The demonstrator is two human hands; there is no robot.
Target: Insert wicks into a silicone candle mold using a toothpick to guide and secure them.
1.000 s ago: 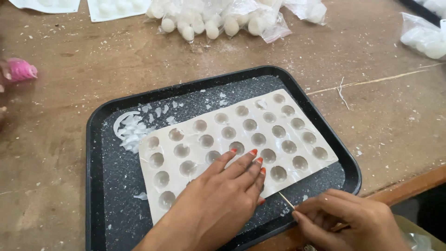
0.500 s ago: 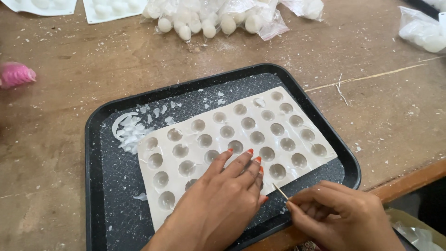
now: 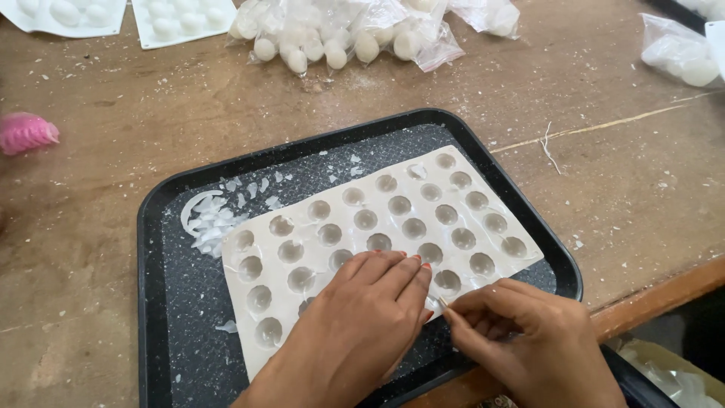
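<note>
A pale mould sheet [image 3: 423, 208] with rows of round cavities lies tilted on a black speckled tray [image 3: 162, 302]. My left hand [image 3: 362, 317] presses flat on the sheet's near edge, fingers together and curled slightly over the cavities. My right hand [image 3: 521, 332] pinches a thin wooden stick [image 3: 442, 301], whose tip touches the sheet's front edge beside my left fingertips. Most of the stick is hidden in my fingers.
White wax flakes [image 3: 211, 219] lie heaped on the tray's left part. Clear bags of white balls [image 3: 340, 34] sit at the back, another bag [image 3: 683, 57] at the far right. White filled moulds [image 3: 177, 19] and a pink object [image 3: 26, 132] are at the left. The table's wooden edge [image 3: 657, 298] runs close on the right.
My right hand has moved left with the stick until its tip meets the sheet's edge. My left fingers have curled back a little on the sheet.
</note>
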